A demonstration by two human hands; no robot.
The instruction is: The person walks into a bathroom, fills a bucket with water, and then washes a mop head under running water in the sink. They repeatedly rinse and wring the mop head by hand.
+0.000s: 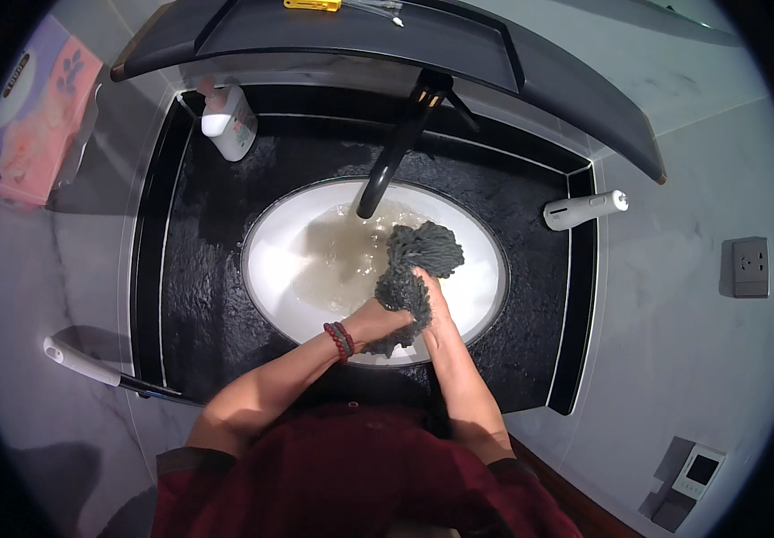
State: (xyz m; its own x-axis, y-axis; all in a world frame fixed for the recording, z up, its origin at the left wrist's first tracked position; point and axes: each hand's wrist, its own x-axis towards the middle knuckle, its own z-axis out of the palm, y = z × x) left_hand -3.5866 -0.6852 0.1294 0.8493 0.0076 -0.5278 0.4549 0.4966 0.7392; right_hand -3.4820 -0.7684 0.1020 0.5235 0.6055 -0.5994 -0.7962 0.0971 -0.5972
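My left hand (381, 321), with beaded bracelets on its wrist, grips the lower part of a dark grey, wet mop-like chenille cloth (427, 249). On the other side of the cloth, my right hand (435, 299) is closed around its middle; some fingers are hidden behind it. The cloth is bunched and hangs over the right front part of a white oval sink basin (269, 269). Cloudy, greyish water (333, 252) lies in the basin. A black faucet (387, 168) reaches over the water from the back, just left of the cloth's top.
A white pump bottle (231, 128) stands at the back left of the black stone counter (205, 269). A white handheld device (585, 208) is at the right edge. Above the faucet runs a dark shelf (360, 40). A white-handled tool (84, 363) projects at the front left.
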